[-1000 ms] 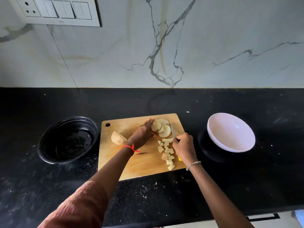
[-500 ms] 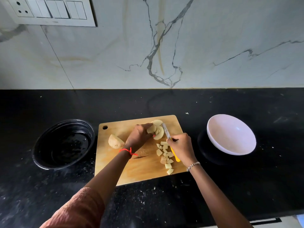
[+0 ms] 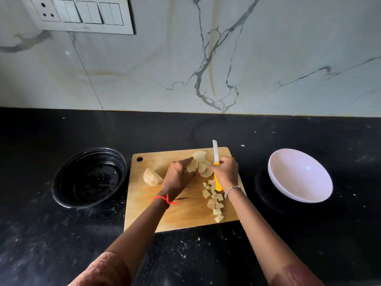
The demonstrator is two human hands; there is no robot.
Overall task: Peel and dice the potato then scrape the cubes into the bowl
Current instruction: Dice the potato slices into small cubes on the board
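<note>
Dim, soft light: the wall (image 3: 268, 48) reads pale grey, and the black tabletop (image 3: 309, 244) swallows detail. The white bowl (image 3: 288, 182) carries one small glint, with a darker shadow at its left. Wide-angle bending tilts the switch plate (image 3: 82, 16), and the near sleeves (image 3: 105, 269) look soft.

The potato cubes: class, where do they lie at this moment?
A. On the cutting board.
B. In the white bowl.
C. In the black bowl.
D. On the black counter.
A: the potato cubes lie heaped on the cutting board near the right hand, and the white bowl shows no pieces inside.
</note>
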